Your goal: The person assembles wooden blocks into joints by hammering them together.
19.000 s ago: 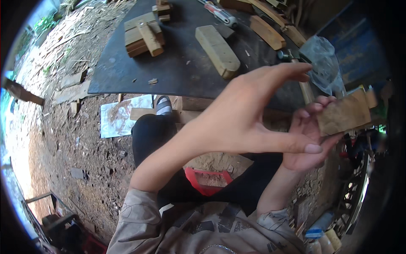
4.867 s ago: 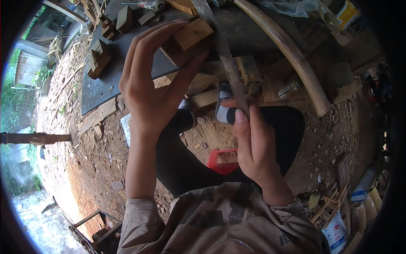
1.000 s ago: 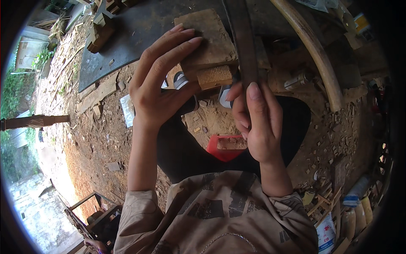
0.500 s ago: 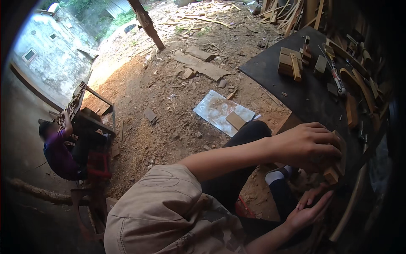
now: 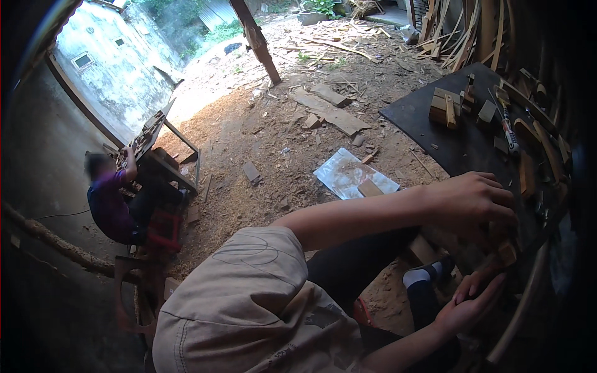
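My left hand (image 5: 477,202) reaches across to the right with its fingers bent down over a small wooden block (image 5: 507,253). The block's pale end shows below the fingertips; the rest is hidden by the hand and shadow. Just beneath, my right hand (image 5: 471,304) is turned palm up, its fingers curled about a reddish-brown wooden piece (image 5: 488,271). This piece lies right under the block, and I cannot tell whether the two touch. Both hands are by the near edge of a dark tabletop (image 5: 429,118).
Stacked wooden blocks (image 5: 441,107), a tool with a pale handle (image 5: 510,138) and curved wood pieces (image 5: 544,140) lie on the tabletop. A white plastic sheet (image 5: 339,171) is on the chip-strewn ground. At left, another person (image 5: 112,199) sits working at a bench (image 5: 165,165).
The whole scene has shifted right and slightly down as my head turned. My left fingers are bent more steeply over the block. Both hands stay close together.
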A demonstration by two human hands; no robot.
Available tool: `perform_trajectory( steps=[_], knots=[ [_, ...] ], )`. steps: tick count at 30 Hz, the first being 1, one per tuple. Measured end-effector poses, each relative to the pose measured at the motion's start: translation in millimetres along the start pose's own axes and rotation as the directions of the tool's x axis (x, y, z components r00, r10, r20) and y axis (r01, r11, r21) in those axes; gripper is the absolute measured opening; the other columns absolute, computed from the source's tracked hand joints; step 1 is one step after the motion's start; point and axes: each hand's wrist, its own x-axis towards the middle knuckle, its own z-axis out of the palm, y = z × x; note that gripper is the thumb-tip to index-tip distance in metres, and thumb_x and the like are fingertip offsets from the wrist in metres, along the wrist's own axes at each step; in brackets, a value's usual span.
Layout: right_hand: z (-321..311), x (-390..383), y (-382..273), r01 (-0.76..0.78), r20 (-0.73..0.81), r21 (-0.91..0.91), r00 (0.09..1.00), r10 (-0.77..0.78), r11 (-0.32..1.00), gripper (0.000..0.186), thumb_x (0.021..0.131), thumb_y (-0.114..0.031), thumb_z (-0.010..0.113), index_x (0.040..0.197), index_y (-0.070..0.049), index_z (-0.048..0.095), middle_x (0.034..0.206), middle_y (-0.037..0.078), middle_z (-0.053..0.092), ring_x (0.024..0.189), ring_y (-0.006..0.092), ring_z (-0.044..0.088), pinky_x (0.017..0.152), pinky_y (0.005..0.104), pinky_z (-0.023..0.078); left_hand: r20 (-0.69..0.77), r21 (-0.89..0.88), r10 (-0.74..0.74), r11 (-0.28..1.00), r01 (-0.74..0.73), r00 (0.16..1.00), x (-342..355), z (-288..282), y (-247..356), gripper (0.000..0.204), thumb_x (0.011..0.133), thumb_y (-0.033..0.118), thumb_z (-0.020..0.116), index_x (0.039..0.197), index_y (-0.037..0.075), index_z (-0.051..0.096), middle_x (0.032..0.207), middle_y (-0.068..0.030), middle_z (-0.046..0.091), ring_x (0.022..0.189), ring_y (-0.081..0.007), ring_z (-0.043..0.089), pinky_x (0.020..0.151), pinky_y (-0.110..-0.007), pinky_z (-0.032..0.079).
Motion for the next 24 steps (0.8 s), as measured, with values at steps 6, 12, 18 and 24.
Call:
perform_trajectory(
  steps=[6,12,18,24],
  knots=[
    [-5.0,-4.5,-1.1,-0.041,0.03,0.003,0.999,0.04,0.999,0.037,0.111,-0.034,0.048,0.106,0.0,0.061,0.062,-0.003,0.034,0.045,0.0039,0.023,0.042,0.0225,0.016,0.043,0.022,-0.032,0.999,0.031,0.999,-5.8,2.2,1.9,0.053,0.071,0.04,0.086,0.115,0.014,0.072,0.104,-0.0095,0.068,0.098,-0.0333,0.069,0.089,-0.046,0.053],
    [-1.8,-10.5,-1.4,-0.089,0.055,0.033,0.995,0.087,0.995,0.038,0.11,-0.035,0.049,0.11,0.001,0.061,0.063,-0.003,0.034,0.045,0.004,0.022,0.041,0.0219,0.015,0.08,-0.027,-0.104,0.994,0.106,0.991,-16.7,-9.3,7.1,0.053,0.07,0.024,0.085,0.121,0.016,0.072,0.118,-0.0071,0.069,0.106,-0.0325,0.07,0.094,-0.045,0.055],
    [5.6,-15.4,-5.6,-0.046,0.059,0.011,0.997,0.046,0.999,0.041,0.11,-0.033,0.05,0.124,0.005,0.061,0.067,-0.003,0.032,0.05,0.0042,0.023,0.045,0.0226,0.018,0.057,-0.046,-0.112,0.992,0.115,0.992,-15.1,-14.1,10.2,0.054,0.07,0.022,0.085,0.122,0.015,0.071,0.123,-0.0075,0.069,0.108,-0.0334,0.069,0.095,-0.047,0.054],
    [4.0,-14.5,-3.4,-0.096,0.056,-0.015,0.994,0.097,0.995,0.049,0.11,-0.037,0.049,0.13,0.007,0.059,0.068,-0.003,0.036,0.05,0.0048,0.021,0.046,0.0202,0.018,0.086,-0.051,-0.108,0.992,0.113,0.99,-14.5,-13.6,6.3,0.055,0.072,0.028,0.087,0.123,0.015,0.07,0.124,-0.0082,0.069,0.109,-0.0316,0.07,0.094,-0.047,0.054]
  ],
)
